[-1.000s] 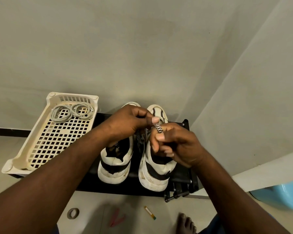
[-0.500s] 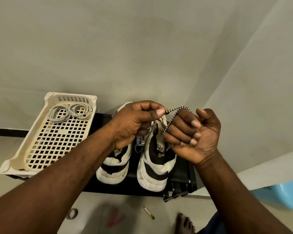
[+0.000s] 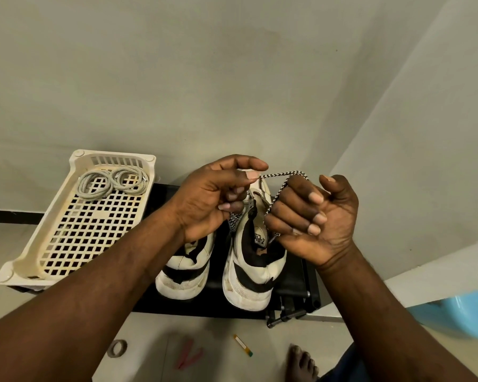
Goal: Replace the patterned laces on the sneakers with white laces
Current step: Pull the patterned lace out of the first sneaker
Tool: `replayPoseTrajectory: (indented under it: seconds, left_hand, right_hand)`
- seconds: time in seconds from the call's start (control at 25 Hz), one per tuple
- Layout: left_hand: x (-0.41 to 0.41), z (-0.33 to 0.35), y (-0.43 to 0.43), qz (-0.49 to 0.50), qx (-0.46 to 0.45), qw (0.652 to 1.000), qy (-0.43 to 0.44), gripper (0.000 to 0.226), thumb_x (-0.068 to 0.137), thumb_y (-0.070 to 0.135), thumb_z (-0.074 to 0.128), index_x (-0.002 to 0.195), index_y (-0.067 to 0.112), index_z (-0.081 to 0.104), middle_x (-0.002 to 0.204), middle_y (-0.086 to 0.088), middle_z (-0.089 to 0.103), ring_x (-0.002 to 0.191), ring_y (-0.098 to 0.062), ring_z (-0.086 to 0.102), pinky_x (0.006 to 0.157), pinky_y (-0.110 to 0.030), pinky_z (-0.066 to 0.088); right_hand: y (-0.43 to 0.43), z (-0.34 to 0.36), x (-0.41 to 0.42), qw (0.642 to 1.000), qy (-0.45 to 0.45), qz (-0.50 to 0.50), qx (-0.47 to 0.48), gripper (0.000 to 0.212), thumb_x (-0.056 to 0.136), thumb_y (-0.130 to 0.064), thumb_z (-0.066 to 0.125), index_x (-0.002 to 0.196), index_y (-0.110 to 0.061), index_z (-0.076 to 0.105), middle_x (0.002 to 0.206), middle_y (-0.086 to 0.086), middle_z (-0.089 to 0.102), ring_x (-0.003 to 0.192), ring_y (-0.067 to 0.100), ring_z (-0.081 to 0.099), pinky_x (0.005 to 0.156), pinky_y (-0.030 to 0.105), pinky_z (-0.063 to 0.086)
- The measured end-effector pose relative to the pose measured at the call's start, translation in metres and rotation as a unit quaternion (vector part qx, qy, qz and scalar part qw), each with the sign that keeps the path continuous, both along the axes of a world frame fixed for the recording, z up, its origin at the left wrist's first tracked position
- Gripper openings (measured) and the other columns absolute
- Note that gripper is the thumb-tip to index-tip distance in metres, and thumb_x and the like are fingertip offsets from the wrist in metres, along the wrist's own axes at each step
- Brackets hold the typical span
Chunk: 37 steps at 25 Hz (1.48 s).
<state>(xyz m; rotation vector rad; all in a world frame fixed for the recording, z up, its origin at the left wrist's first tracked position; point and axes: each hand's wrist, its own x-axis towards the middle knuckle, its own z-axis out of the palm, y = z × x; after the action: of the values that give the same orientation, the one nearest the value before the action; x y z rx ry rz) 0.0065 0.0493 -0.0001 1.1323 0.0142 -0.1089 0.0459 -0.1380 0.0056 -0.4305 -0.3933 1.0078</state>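
Observation:
Two white sneakers with black bands stand side by side on a black stand [image 3: 295,274], heels toward me: the left sneaker [image 3: 185,274] and the right sneaker [image 3: 249,271]. A black-and-white patterned lace [image 3: 283,176] stretches between my hands above the right sneaker. My left hand [image 3: 215,197] pinches one part of it between thumb and forefinger, with more lace hanging below the fist. My right hand [image 3: 312,219] has the lace looped over its curled fingers. Two coiled white laces [image 3: 111,181] lie at the far end of a cream perforated tray [image 3: 75,232].
The tray sits left of the sneakers, against the wall. On the floor near me lie a roll of tape [image 3: 117,348], a pink object [image 3: 189,352], a small marker [image 3: 243,345] and my bare foot [image 3: 301,362]. A blue tub [image 3: 453,312] stands at the right.
My hands have lifted and drawn apart from over the right sneaker. The patterned lace, bunched between them a second ago, now spans between them, looped over my right fingers.

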Motion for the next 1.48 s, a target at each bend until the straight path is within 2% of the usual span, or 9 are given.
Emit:
replayPoseTrajectory:
  seconds: [0.12, 0.24, 0.44, 0.56, 0.68, 0.84, 1.04, 1.28, 1.48]
  left_hand:
    - [-0.003, 0.001, -0.008, 0.043, 0.074, 0.996, -0.013, 0.021, 0.077, 0.013, 0.081, 0.097, 0.018, 0.081, 0.086, -0.016, 0.053, 0.060, -0.006, 0.036, 0.051, -0.018, 0.028]
    - [-0.004, -0.003, -0.015, 0.114, 0.160, 0.980, -0.037, 0.010, 0.086, 0.012, 0.078, 0.095, 0.012, 0.078, 0.082, 0.003, 0.071, 0.059, 0.002, 0.056, 0.056, -0.015, 0.043]
    - [-0.002, -0.017, -0.020, 0.109, 0.450, 0.884, -0.069, 0.010, 0.095, 0.033, 0.073, 0.091, 0.026, 0.080, 0.089, 0.011, 0.069, 0.083, -0.007, 0.065, 0.078, -0.028, 0.049]
    - [-0.004, -0.017, -0.028, 0.066, 0.504, 0.860, -0.052, 0.013, 0.098, 0.028, 0.069, 0.088, 0.028, 0.079, 0.095, 0.013, 0.069, 0.092, -0.005, 0.063, 0.088, -0.032, 0.050]
    - [-0.006, -0.013, -0.029, 0.040, 0.462, 0.885, -0.033, 0.021, 0.098, 0.024, 0.068, 0.081, 0.028, 0.078, 0.090, 0.011, 0.076, 0.094, -0.010, 0.069, 0.096, -0.042, 0.053]
    - [-0.009, -0.001, -0.026, 0.037, 0.307, 0.951, 0.024, 0.028, 0.100, 0.009, 0.060, 0.080, 0.013, 0.079, 0.086, -0.004, 0.079, 0.085, -0.019, 0.071, 0.091, -0.035, 0.055]
    - [-0.012, 0.006, -0.022, 0.081, 0.181, 0.980, 0.024, 0.029, 0.101, 0.006, 0.054, 0.081, -0.002, 0.073, 0.076, -0.011, 0.070, 0.072, -0.017, 0.061, 0.073, -0.026, 0.052]
    - [-0.011, 0.015, -0.016, 0.082, 0.197, 0.977, 0.028, 0.040, 0.099, 0.024, 0.065, 0.061, 0.011, 0.065, 0.052, -0.002, 0.046, 0.043, -0.010, 0.032, 0.046, -0.022, 0.027]
    - [-0.009, 0.017, -0.003, 0.092, 0.104, 0.989, 0.041, 0.038, 0.094, 0.033, 0.069, 0.060, 0.015, 0.061, 0.061, 0.000, 0.049, 0.053, -0.012, 0.039, 0.048, -0.023, 0.028]
  right_hand:
    - [-0.001, -0.002, 0.001, 1.000, 0.009, 0.000, 0.010, 0.042, 0.086, -0.039, 0.031, 0.070, -0.011, 0.057, 0.046, -0.005, 0.033, 0.037, 0.010, 0.026, 0.050, 0.028, 0.024]
    - [-0.002, -0.005, 0.001, 1.000, 0.011, -0.001, 0.028, 0.041, 0.087, -0.038, 0.030, 0.076, -0.010, 0.058, 0.049, -0.003, 0.039, 0.040, 0.011, 0.032, 0.052, 0.028, 0.025]
    - [-0.002, -0.007, 0.012, 0.992, 0.012, -0.092, 0.082, 0.045, 0.084, -0.033, 0.033, 0.109, -0.005, 0.057, 0.081, 0.004, 0.059, 0.071, 0.018, 0.054, 0.073, 0.033, 0.044]
    - [-0.010, -0.006, 0.023, 0.974, -0.023, -0.210, 0.078, 0.049, 0.083, -0.028, 0.036, 0.120, -0.004, 0.057, 0.100, 0.007, 0.058, 0.093, 0.022, 0.055, 0.093, 0.036, 0.040]
    - [-0.013, -0.008, 0.031, 0.942, -0.108, -0.319, 0.015, 0.045, 0.079, -0.019, 0.046, 0.118, -0.001, 0.058, 0.105, 0.013, 0.062, 0.101, 0.026, 0.059, 0.099, 0.037, 0.044]
    - [-0.009, -0.020, 0.029, 0.764, -0.398, -0.420, -0.284, 0.042, 0.074, 0.007, 0.044, 0.110, -0.006, 0.061, 0.104, 0.009, 0.073, 0.102, 0.025, 0.069, 0.093, 0.040, 0.055]
    - [0.003, -0.036, 0.017, 0.496, -0.658, -0.326, -0.464, 0.022, 0.089, -0.028, 0.052, 0.096, -0.015, 0.068, 0.088, -0.003, 0.070, 0.082, 0.017, 0.065, 0.075, 0.043, 0.054]
    - [-0.001, -0.034, 0.021, 0.421, -0.656, -0.337, -0.528, 0.030, 0.096, -0.039, 0.043, 0.069, -0.027, 0.040, 0.063, -0.010, 0.043, 0.063, 0.018, 0.045, 0.060, 0.035, 0.030]
    - [-0.001, -0.037, 0.022, 0.426, -0.632, -0.337, -0.553, 0.047, 0.099, -0.054, 0.041, 0.061, -0.027, 0.038, 0.056, -0.008, 0.043, 0.055, 0.015, 0.045, 0.058, 0.033, 0.027]
